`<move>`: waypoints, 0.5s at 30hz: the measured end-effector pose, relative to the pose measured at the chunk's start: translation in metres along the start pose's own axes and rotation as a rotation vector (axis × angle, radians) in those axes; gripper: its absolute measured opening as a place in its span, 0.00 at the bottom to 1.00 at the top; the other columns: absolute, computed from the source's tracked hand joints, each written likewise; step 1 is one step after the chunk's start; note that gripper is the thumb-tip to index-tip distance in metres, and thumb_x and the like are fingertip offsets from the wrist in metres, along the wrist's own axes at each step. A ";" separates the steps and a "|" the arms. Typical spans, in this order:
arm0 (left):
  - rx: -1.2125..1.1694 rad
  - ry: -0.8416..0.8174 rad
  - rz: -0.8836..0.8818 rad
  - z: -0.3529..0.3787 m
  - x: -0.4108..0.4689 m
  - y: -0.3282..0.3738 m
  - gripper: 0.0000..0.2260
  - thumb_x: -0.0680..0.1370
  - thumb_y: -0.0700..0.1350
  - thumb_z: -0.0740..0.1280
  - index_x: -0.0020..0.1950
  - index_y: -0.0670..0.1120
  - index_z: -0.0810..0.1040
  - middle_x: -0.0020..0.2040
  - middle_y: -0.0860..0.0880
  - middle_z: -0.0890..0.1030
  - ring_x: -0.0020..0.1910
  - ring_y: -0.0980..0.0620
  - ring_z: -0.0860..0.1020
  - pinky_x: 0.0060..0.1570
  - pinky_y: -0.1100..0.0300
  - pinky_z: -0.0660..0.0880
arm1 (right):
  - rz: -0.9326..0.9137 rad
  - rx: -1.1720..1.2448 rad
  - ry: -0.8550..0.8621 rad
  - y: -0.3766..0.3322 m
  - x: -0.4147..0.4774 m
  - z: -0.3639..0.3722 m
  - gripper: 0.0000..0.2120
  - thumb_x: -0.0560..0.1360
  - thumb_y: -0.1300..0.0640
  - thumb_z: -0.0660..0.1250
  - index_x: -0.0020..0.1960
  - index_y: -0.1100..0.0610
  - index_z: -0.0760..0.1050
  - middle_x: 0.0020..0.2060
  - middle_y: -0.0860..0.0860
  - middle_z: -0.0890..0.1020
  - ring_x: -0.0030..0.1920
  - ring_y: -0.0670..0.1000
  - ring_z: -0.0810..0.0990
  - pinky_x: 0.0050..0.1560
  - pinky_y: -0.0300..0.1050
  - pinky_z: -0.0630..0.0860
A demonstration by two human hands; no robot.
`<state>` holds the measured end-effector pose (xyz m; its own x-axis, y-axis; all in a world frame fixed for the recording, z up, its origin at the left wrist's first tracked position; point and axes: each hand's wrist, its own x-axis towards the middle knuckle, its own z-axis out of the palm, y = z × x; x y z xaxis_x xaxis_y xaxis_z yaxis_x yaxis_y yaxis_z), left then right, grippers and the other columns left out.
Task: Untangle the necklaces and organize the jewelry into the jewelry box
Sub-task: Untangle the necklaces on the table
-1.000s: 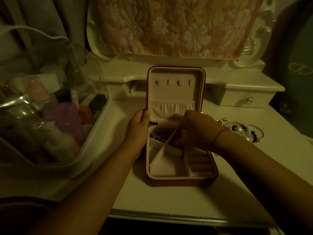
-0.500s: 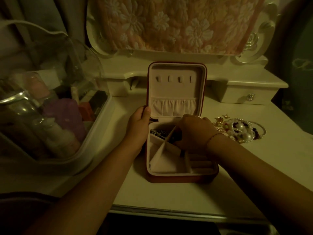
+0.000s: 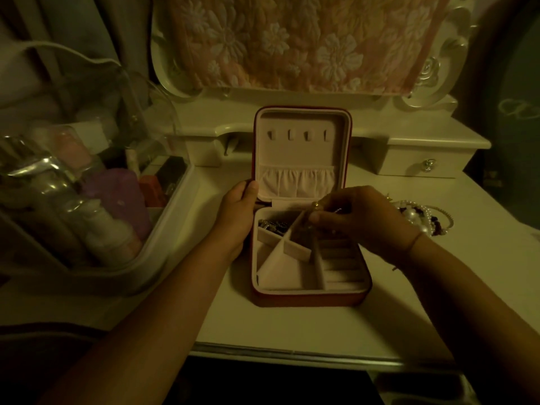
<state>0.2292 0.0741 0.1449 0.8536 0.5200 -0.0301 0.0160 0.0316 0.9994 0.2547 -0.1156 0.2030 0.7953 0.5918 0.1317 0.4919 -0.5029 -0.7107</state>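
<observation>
Right grip (image 3: pixel 359 222) pinches gold piece (image 3: pixel 315 204) above jewelry box (image 3: pixel 309 298); left grip (image 3: pixel 237 217) clasps its side.

- left hand (image 3: pixel 238 211): bare; forearm bare to the frame edge.
- right hand (image 3: pixel 359 220): bare, forearm likewise bare.
- cord bracelet (image 3: pixel 415 243): thin single strand round the right wrist, just behind the grip; short loose end below it.

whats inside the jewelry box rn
The jewelry box holds dark jewelry in its back-left compartment; the front compartments show only lining. The right hand, pinching a small gold piece, covers the back-right part.
</observation>
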 end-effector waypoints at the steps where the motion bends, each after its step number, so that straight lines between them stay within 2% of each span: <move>1: 0.001 -0.001 -0.014 -0.001 0.000 0.002 0.11 0.83 0.47 0.57 0.57 0.46 0.77 0.51 0.43 0.83 0.50 0.44 0.82 0.55 0.45 0.78 | 0.010 0.082 0.007 0.003 -0.004 -0.007 0.02 0.71 0.56 0.71 0.39 0.52 0.80 0.30 0.47 0.81 0.32 0.40 0.79 0.34 0.32 0.75; 4: 0.060 0.042 -0.014 -0.006 0.004 0.007 0.11 0.83 0.49 0.56 0.56 0.50 0.76 0.53 0.46 0.82 0.51 0.46 0.81 0.56 0.47 0.77 | 0.029 0.164 0.006 0.010 -0.020 -0.030 0.01 0.71 0.58 0.69 0.41 0.55 0.79 0.31 0.47 0.83 0.32 0.42 0.80 0.33 0.31 0.75; 6: 0.129 0.086 -0.008 -0.012 0.008 0.009 0.13 0.83 0.50 0.55 0.60 0.49 0.76 0.54 0.47 0.81 0.53 0.48 0.79 0.55 0.52 0.76 | 0.053 0.137 -0.007 0.018 -0.034 -0.044 0.03 0.70 0.59 0.68 0.43 0.56 0.79 0.33 0.49 0.83 0.34 0.44 0.81 0.34 0.33 0.76; 8: 0.140 0.084 -0.016 -0.018 0.011 0.010 0.14 0.83 0.50 0.55 0.63 0.48 0.75 0.55 0.47 0.81 0.52 0.49 0.79 0.53 0.53 0.76 | 0.101 0.070 -0.022 0.028 -0.047 -0.052 0.03 0.70 0.58 0.68 0.43 0.56 0.80 0.34 0.50 0.84 0.35 0.46 0.82 0.35 0.36 0.76; 11: 0.119 0.078 -0.040 -0.023 0.014 0.009 0.15 0.83 0.51 0.55 0.63 0.48 0.75 0.57 0.46 0.81 0.54 0.47 0.80 0.58 0.47 0.76 | 0.182 -0.037 -0.065 0.047 -0.058 -0.048 0.02 0.71 0.58 0.69 0.41 0.52 0.80 0.33 0.49 0.83 0.34 0.43 0.81 0.34 0.33 0.74; 15: 0.087 0.065 -0.043 -0.024 0.014 0.008 0.15 0.83 0.51 0.56 0.64 0.47 0.75 0.56 0.45 0.82 0.52 0.47 0.81 0.52 0.50 0.78 | 0.261 -0.103 -0.053 0.058 -0.063 -0.038 0.06 0.72 0.55 0.70 0.39 0.45 0.79 0.37 0.44 0.82 0.39 0.43 0.80 0.42 0.37 0.76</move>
<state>0.2288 0.1026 0.1520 0.8158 0.5739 -0.0710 0.0994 -0.0182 0.9949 0.2464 -0.2060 0.1798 0.8814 0.4647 -0.0844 0.3089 -0.7024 -0.6413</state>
